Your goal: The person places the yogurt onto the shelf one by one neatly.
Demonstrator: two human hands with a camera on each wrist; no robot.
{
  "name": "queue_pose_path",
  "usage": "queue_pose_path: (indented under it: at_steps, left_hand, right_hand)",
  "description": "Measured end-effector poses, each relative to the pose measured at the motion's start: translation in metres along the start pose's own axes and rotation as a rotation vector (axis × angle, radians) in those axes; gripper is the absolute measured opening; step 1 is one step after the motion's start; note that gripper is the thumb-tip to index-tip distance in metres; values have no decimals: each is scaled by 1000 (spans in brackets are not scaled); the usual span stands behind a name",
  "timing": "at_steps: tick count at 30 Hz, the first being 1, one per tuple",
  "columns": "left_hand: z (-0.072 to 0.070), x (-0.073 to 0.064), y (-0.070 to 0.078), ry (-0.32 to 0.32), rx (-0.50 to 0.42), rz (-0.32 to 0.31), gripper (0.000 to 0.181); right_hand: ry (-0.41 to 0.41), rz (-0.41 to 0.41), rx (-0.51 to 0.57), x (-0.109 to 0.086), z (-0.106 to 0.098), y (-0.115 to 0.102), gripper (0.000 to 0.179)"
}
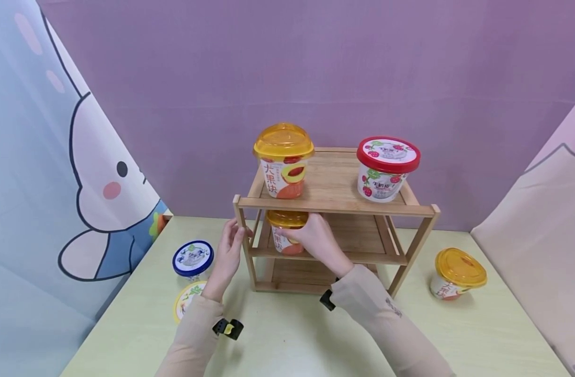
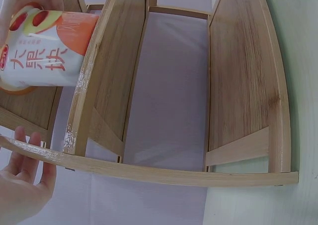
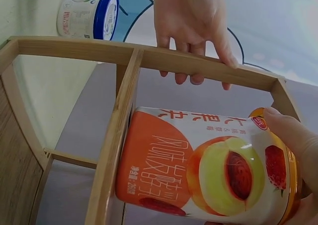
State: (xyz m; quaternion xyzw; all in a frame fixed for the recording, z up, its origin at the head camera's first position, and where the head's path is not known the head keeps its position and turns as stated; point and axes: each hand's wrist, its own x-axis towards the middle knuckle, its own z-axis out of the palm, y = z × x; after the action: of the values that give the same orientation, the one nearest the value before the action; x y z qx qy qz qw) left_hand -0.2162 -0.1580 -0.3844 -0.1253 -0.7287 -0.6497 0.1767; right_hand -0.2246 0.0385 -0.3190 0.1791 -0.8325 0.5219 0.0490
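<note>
My right hand point(image 1: 319, 241) grips a fruit yogurt cup point(image 3: 198, 170) with an orange lid, fingers and thumb around the lid end. The cup stands on the middle shelf of a three-tier wooden rack point(image 1: 334, 205), at its left side, its base at the shelf's front rail. My left hand point(image 1: 228, 256) holds the rack's left front post, fingers hooked past it, as the right wrist view shows. Directly above, on the top shelf, is a matching orange-lidded cup point(image 1: 286, 167). A red-lidded strawberry cup point(image 1: 383, 175) stands at the right of that shelf.
Left of the rack, a blue-lidded cup point(image 1: 193, 259) and a yellow-lidded cup point(image 1: 187, 301) stand on the pale green table point(image 1: 287, 340), the latter partly behind my left forearm. Another orange-lidded cup point(image 1: 452, 280) is on the right. Purple cloth point(image 1: 287, 73) hangs behind.
</note>
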Motion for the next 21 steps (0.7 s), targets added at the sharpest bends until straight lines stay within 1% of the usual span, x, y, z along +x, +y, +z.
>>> queue_pose_path:
  at_steps: [14,21]
  left_hand:
    - [0,0,1,-2,5,-4,29]
    - [0,1,1,-2,1,-1,29]
  right_hand:
    - [13,-28,14,11,5,3,79]
    - [16,-30,-20,13,7,4,80]
